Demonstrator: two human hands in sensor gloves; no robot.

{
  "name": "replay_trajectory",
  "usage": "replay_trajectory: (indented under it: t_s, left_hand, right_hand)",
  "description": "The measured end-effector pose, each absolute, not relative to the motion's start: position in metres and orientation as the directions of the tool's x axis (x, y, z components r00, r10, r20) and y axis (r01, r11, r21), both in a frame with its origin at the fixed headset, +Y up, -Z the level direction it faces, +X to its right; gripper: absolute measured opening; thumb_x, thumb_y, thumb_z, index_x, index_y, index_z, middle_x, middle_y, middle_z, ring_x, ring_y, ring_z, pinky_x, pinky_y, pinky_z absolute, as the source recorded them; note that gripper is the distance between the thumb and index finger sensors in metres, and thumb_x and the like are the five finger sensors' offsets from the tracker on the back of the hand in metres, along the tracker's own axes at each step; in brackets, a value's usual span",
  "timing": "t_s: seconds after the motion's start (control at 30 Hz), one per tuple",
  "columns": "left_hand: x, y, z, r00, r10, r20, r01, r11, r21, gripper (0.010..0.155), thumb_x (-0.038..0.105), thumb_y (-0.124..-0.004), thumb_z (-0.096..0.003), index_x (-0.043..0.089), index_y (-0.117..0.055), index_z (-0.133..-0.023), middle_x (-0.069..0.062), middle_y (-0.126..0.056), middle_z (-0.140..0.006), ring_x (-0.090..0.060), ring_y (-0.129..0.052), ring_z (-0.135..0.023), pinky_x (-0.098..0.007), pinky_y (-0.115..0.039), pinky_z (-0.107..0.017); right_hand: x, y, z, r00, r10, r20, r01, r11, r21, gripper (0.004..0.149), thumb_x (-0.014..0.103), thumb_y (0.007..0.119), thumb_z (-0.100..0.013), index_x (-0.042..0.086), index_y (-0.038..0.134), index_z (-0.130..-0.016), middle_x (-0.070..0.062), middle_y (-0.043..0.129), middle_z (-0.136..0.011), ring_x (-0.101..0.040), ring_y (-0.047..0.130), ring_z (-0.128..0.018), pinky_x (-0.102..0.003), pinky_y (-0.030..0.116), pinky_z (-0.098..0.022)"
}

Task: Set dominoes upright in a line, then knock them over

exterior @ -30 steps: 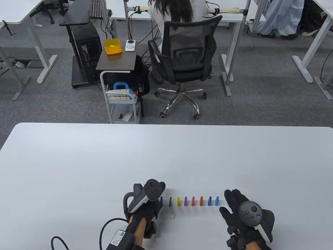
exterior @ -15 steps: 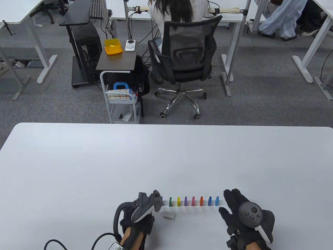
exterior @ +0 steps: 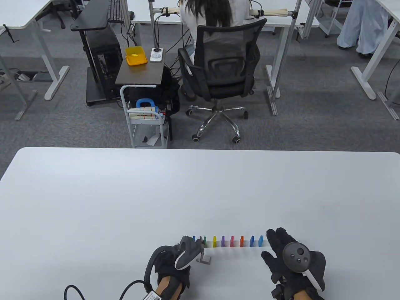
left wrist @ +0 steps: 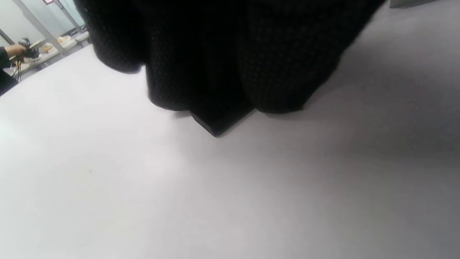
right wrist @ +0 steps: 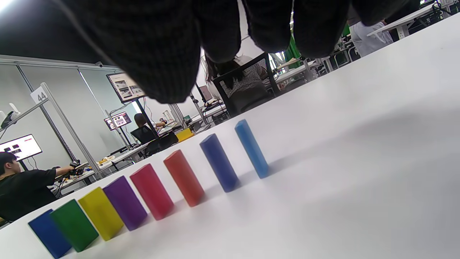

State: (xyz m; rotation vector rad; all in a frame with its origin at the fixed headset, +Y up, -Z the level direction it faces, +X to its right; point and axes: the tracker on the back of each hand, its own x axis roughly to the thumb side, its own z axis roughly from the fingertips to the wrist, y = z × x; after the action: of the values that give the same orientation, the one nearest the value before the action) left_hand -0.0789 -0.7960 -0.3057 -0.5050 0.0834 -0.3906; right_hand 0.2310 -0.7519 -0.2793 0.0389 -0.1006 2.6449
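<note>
Several coloured dominoes stand upright in a row, from a dark blue one (exterior: 194, 239) on the left to a light blue one (exterior: 261, 241) on the right. The right wrist view shows the same row, dark blue (right wrist: 50, 233) through light blue (right wrist: 251, 148). Just in front of the row's left end, my left hand (exterior: 200, 251) pinches a white domino (exterior: 206, 259). That domino looks tipped up off the table, and its corner (left wrist: 215, 126) pokes out dark below my fingers (left wrist: 280, 72). My right hand (exterior: 275, 239) lies open on the table, just right of the light blue domino.
The white table (exterior: 125, 193) stretches far to the left, right and back. Beyond its far edge stand a small white cart (exterior: 147, 125) and an office chair (exterior: 222, 72) with a seated person. A cable (exterior: 75, 290) trails from my left wrist.
My left hand left the row's left end, swung down and right to the white domino lying in front, and gripped and tipped it up. My right hand barely moved.
</note>
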Motion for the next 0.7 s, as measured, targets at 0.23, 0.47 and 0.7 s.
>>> replay_trajectory:
  t_s: [0.23,0.47,0.7]
  left_hand:
    - [-0.101,-0.787,-0.311,0.975,-0.218,-0.030,0.186,0.890,-0.416,0.052,0.035,-0.092,-0.0403,0.042,-0.074,-0.089,-0.001,-0.085,-0.092,-0.027,-0.100,-0.079,-0.049,-0.083,-0.067]
    - [-0.113,-0.768,-0.316,1.000,0.011,-0.018,-0.015,0.974,-0.227,0.040,0.031,-0.095,-0.0380,0.035,-0.086,-0.077,-0.001,-0.088,-0.090,-0.026,-0.105,-0.076,-0.047,-0.090,-0.063]
    - [-0.120,-0.764,-0.328,0.960,0.248,0.132,-0.232,0.965,-0.121,0.058,0.028,-0.097,-0.0364,0.039,-0.074,-0.088,0.000,-0.091,-0.090,-0.023,-0.113,-0.063,-0.046,-0.095,-0.055]
  right_hand:
    - [0.232,-0.751,-0.279,-0.876,0.480,0.045,-0.482,-0.873,-0.071,0.071,0.043,0.087,-0.039,0.017,0.068,-0.102,-0.021,0.058,-0.108,-0.050,0.068,-0.093,-0.067,0.055,-0.068]
    - [0.234,-0.751,-0.280,-0.873,0.487,0.032,-0.488,-0.869,-0.076,0.071,0.043,0.087,-0.039,0.017,0.067,-0.103,-0.021,0.057,-0.108,-0.050,0.068,-0.093,-0.067,0.055,-0.069]
    - [0.235,-0.750,-0.279,-0.870,0.492,0.029,-0.492,-0.867,-0.083,0.071,0.044,0.087,-0.040,0.018,0.066,-0.103,-0.021,0.055,-0.109,-0.050,0.068,-0.093,-0.067,0.055,-0.069]
